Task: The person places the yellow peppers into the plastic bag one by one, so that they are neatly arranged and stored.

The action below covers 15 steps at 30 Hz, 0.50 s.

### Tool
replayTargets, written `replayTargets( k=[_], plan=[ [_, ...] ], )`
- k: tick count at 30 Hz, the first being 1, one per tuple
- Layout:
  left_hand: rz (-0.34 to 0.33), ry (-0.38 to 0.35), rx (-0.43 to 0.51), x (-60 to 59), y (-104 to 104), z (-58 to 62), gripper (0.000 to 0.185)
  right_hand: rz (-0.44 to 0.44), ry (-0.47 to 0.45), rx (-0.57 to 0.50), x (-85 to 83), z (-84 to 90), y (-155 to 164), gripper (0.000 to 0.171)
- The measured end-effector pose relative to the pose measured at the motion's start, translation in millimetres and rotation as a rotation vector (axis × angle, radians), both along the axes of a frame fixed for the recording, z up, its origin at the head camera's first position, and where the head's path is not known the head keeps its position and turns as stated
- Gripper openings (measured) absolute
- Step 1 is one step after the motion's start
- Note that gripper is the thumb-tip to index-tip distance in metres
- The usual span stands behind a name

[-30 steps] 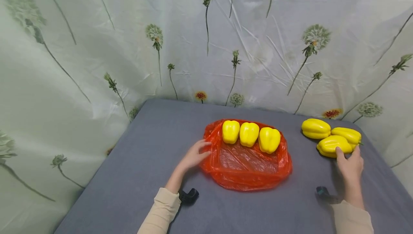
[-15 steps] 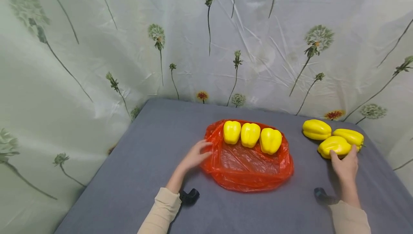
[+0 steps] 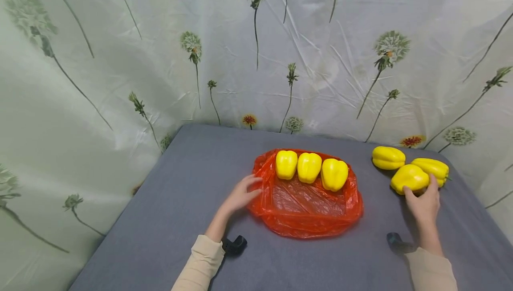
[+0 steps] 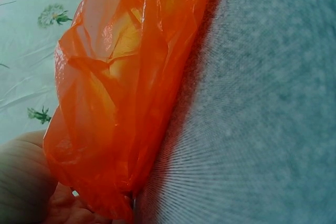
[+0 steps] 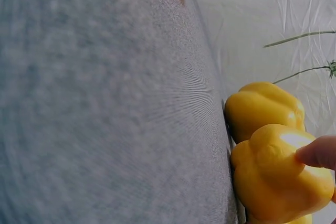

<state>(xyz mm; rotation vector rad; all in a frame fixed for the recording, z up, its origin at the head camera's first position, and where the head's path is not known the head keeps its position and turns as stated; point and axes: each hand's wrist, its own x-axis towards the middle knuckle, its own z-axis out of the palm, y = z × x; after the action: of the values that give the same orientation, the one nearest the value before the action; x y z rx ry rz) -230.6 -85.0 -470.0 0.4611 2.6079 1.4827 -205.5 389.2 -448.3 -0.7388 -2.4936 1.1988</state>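
Note:
Near the back right of the table, my right hand grips the front one of three yellow bell peppers, with thumb and fingers on either side. That bell pepper lies against a second bell pepper behind it and a third bell pepper to its right. In the right wrist view, the thumb presses on the pepper's side. At the table's middle, my left hand touches the left side of a red plastic bag, thumb and fingers spread. The bag partly hides those fingers in the left wrist view.
Three more yellow bell peppers stand in a row along the back of the spread bag. Grey cloth covers the table. A pale curtain printed with dandelions hangs behind it and on the left.
My right hand has shifted left and turned the gripped bell pepper. The back-left pepper has slid slightly left with it. My left hand and the bag have stayed put.

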Motion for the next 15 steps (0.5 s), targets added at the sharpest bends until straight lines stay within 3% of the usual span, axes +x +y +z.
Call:
replayTargets(
  k=[9, 15],
  plan=[
    [0.003, -0.016, -0.010, 1.1, 0.5, 0.3, 0.042, 0.007, 0.055, 0.004, -2.7, -2.0, -4.5, 0.077],
    [0.003, -0.016, -0.005, 1.5, 0.4, 1.5, 0.042, 0.008, 0.032, 0.032, -1.8, -2.0, -5.9, 0.076]
  ],
)
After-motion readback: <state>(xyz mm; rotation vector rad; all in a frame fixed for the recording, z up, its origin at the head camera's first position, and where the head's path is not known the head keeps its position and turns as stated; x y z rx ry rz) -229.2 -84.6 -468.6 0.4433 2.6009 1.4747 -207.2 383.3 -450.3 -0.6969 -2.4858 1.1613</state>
